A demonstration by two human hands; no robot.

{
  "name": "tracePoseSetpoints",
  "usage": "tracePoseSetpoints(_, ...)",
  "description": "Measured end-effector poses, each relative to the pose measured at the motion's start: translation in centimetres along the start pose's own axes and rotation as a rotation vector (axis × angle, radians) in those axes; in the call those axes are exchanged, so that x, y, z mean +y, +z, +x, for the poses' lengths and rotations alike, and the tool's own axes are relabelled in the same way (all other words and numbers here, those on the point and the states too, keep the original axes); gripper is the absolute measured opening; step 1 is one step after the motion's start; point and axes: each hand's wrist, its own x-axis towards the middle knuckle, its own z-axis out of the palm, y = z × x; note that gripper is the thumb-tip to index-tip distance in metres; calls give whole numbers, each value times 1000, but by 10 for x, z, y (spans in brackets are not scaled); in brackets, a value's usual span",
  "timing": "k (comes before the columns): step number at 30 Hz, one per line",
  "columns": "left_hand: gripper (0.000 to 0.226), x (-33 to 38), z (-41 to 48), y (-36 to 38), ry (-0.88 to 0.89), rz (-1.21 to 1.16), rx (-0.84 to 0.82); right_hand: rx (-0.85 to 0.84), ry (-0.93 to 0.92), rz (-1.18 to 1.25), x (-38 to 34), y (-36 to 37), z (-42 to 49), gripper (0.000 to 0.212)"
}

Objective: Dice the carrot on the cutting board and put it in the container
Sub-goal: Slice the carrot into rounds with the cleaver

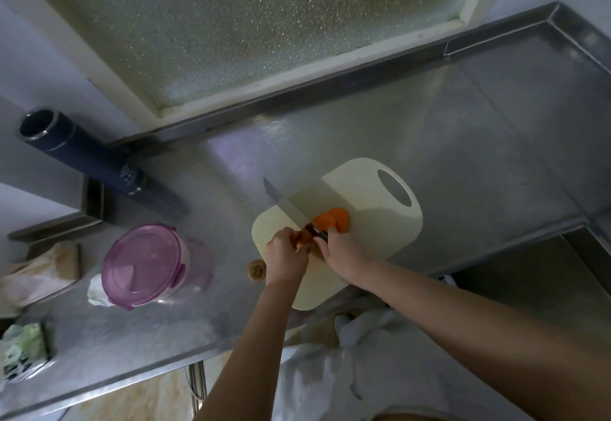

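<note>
Carrot (332, 219) lies on the cutting board (373, 196), partly cut. Left hand (286, 257) grips its 8 o'clock end, fingers curled. Right hand (344, 252) is wrapped round the handle of the knife (284, 204), with the blade across the carrot and its tip toward 10 o'clock. Cut carrot top (257, 269) sits on the steel counter (463, 156), just beside the board at 8 o'clock. Lidded container (145, 265) stands well apart at 9 o'clock.

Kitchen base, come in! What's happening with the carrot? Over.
Left hand holding carrot on cutting board. Right hand gripping knife, blade across carrot. Container lid on, far left. Over.
</note>
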Motion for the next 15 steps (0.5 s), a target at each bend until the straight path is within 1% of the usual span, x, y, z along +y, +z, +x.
tracePoseSetpoints(5,17,2,1,-1,3,1,-14,-39,35,80,10,-10,7,41)
tracePoseSetpoints(8,17,4,0,-2,9,-3,-19,-71,50,134,14,-18,10,38)
tracePoseSetpoints(11,18,3,-1,-2,14,-12,-7,-56,45,186,16,-27,7,38)
tracePoseSetpoints(15,19,1,-3,0,33,-21,14,-18,17,187,19,-37,1,39)
